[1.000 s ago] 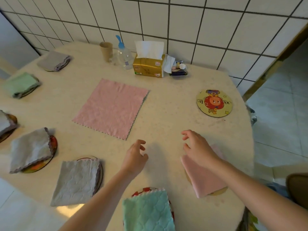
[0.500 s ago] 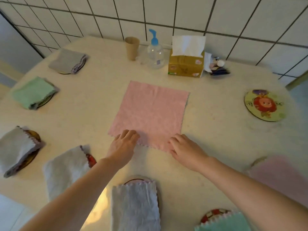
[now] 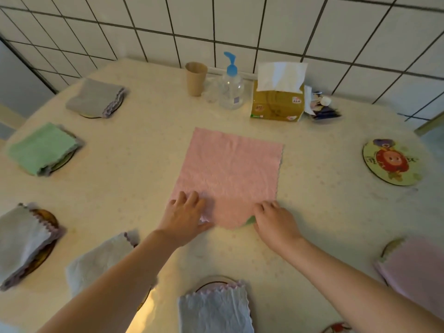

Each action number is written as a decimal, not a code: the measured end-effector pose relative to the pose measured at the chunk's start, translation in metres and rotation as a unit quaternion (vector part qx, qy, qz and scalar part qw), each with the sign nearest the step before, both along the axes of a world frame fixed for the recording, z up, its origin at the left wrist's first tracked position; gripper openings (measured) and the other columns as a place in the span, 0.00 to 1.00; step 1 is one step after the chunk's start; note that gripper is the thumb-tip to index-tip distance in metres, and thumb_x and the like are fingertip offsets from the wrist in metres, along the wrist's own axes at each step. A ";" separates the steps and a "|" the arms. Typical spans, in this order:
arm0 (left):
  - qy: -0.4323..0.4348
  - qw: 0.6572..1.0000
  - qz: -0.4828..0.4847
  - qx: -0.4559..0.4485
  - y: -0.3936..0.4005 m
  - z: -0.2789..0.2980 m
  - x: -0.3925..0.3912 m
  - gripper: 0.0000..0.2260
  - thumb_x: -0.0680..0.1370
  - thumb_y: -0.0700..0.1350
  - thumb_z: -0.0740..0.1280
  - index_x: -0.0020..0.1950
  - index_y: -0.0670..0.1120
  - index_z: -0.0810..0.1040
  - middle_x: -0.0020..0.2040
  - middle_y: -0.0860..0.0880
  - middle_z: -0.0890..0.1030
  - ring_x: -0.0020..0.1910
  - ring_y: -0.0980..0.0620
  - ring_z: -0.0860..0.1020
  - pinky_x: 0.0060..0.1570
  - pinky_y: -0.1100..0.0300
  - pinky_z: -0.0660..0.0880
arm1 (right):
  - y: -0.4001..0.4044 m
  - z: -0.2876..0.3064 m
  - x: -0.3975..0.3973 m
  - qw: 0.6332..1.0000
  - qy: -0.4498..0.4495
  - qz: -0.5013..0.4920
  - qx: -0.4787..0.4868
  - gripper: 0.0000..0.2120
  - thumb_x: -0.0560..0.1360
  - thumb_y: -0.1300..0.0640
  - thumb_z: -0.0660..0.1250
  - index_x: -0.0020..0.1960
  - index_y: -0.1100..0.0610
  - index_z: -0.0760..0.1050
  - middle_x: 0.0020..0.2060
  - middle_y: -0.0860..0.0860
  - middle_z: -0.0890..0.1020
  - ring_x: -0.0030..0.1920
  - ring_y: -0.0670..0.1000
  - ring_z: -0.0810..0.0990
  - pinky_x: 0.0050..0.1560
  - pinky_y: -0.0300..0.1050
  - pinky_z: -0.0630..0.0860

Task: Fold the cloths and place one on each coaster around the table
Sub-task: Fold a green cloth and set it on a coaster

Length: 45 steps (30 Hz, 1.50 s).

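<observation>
A pink cloth [image 3: 230, 174] lies spread flat in the middle of the round table [image 3: 144, 179]. My left hand [image 3: 185, 212] grips its near left corner, fingers on top and thumb at the edge. My right hand [image 3: 274, 219] pinches the near right corner, where a green underside shows. One cartoon coaster [image 3: 391, 162] at the right is bare. Folded cloths sit on coasters around the rim: grey [image 3: 96, 98], green [image 3: 43, 149], grey [image 3: 24, 239], pale grey [image 3: 101, 258], light blue-grey [image 3: 215, 308] and pink [image 3: 418, 267].
Against the tiled wall stand a paper cup [image 3: 195, 78], a pump bottle [image 3: 231, 85], a tissue box [image 3: 278, 102] and some small items [image 3: 322, 108]. The edge of another coaster [image 3: 336, 329] shows at the bottom right.
Both hands left the folded pink cloth at the right and came to the flat pink cloth's near edge. They now hold its corners, and the near edge is bunched.
</observation>
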<state>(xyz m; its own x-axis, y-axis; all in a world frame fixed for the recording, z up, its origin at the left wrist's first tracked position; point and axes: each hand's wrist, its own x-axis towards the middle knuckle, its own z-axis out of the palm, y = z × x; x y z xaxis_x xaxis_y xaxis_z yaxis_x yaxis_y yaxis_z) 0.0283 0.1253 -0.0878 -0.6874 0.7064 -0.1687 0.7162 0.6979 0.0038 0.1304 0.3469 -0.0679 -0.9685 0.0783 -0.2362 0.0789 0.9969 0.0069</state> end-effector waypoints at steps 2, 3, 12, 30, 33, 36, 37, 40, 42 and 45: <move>0.010 1.000 0.004 -0.006 0.003 0.000 0.001 0.27 0.67 0.69 0.60 0.52 0.48 0.73 0.47 0.46 0.76 0.40 0.42 0.75 0.31 0.55 0.72 | 0.003 0.004 -0.010 0.998 0.046 -0.030 -0.011 0.07 0.65 0.58 0.69 0.41 0.59 0.75 0.33 0.55 0.80 0.34 0.58 0.80 0.28 0.46 0.72; 0.013 1.000 0.012 -0.010 0.004 0.000 0.001 0.27 0.67 0.69 0.62 0.52 0.48 0.73 0.47 0.46 0.76 0.40 0.41 0.75 0.31 0.54 0.73 | 0.006 0.007 -0.014 0.997 0.075 -0.019 -0.007 0.05 0.65 0.58 0.66 0.39 0.59 0.75 0.31 0.54 0.79 0.31 0.57 0.79 0.27 0.45 0.71; -0.061 0.995 0.060 0.047 0.009 0.013 -0.001 0.31 0.70 0.69 0.60 0.69 0.56 0.68 0.66 0.54 0.72 0.64 0.46 0.71 0.63 0.45 0.67 | 0.033 0.042 -0.032 0.970 0.212 -0.036 -0.111 0.07 0.66 0.65 0.69 0.42 0.58 0.73 0.34 0.52 0.81 0.32 0.57 0.79 0.30 0.42 0.64; -0.269 0.951 0.132 0.074 -0.019 0.062 0.065 0.13 0.78 0.41 0.65 0.61 0.51 0.80 0.59 0.51 0.81 0.58 0.50 0.78 0.56 0.61 0.70 | 0.095 0.046 0.100 0.969 -0.010 0.109 -0.220 0.13 0.72 0.61 0.61 0.53 0.54 0.79 0.48 0.52 0.82 0.50 0.53 0.80 0.46 0.45 0.74; -0.341 0.920 0.176 0.083 -0.027 0.057 0.089 0.10 0.76 0.42 0.70 0.56 0.46 0.83 0.54 0.50 0.84 0.53 0.52 0.80 0.57 0.56 0.74 | 0.093 0.042 0.132 0.956 -0.038 0.031 -0.290 0.11 0.74 0.61 0.63 0.54 0.54 0.79 0.49 0.49 0.84 0.48 0.48 0.81 0.49 0.42 0.75; -0.402 0.868 0.238 0.167 -0.034 0.057 0.103 0.06 0.73 0.38 0.73 0.47 0.47 0.85 0.41 0.58 0.84 0.42 0.62 0.80 0.47 0.64 0.77 | 0.091 0.042 0.149 0.929 0.002 -0.052 -0.366 0.07 0.73 0.62 0.68 0.50 0.54 0.80 0.42 0.45 0.83 0.42 0.44 0.80 0.46 0.41 0.77; -0.418 0.846 0.259 0.205 -0.036 0.059 0.105 0.07 0.72 0.37 0.73 0.44 0.48 0.85 0.37 0.58 0.84 0.39 0.64 0.80 0.43 0.68 0.76 | 0.090 0.043 0.149 0.917 0.012 -0.083 -0.391 0.06 0.73 0.63 0.69 0.48 0.54 0.79 0.41 0.45 0.83 0.41 0.44 0.80 0.45 0.37 0.77; -0.423 0.773 0.342 0.325 -0.036 0.063 0.100 0.06 0.71 0.35 0.73 0.45 0.45 0.84 0.40 0.49 0.84 0.40 0.57 0.80 0.43 0.65 0.76 | 0.090 0.050 0.133 0.879 0.050 -0.167 -0.444 0.07 0.72 0.65 0.70 0.42 0.53 0.77 0.35 0.46 0.80 0.35 0.42 0.77 0.38 0.34 0.73; -0.412 0.713 0.402 0.401 -0.030 0.062 0.088 0.04 0.73 0.35 0.71 0.45 0.43 0.82 0.42 0.44 0.82 0.42 0.49 0.79 0.42 0.60 0.79 | 0.093 0.047 0.113 0.853 0.076 -0.219 -0.468 0.02 0.73 0.63 0.70 0.41 0.57 0.79 0.32 0.49 0.81 0.34 0.43 0.77 0.38 0.41 0.74; -0.405 0.648 0.459 0.455 -0.015 0.056 0.068 0.02 0.75 0.37 0.69 0.45 0.42 0.80 0.44 0.42 0.80 0.43 0.46 0.78 0.46 0.52 0.79 | 0.097 0.034 0.079 0.822 0.102 -0.295 -0.477 0.04 0.72 0.60 0.70 0.39 0.55 0.80 0.35 0.51 0.84 0.39 0.50 0.83 0.43 0.51 0.81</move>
<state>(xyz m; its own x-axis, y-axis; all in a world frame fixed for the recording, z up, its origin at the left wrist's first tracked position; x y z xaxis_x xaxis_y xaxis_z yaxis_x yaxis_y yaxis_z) 0.0959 0.1106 -0.0314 -0.8345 0.1240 -0.5369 -0.4911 0.2743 0.8268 0.2090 0.4436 -0.0341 -0.8559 0.4216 -0.2995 0.4523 0.3295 -0.8288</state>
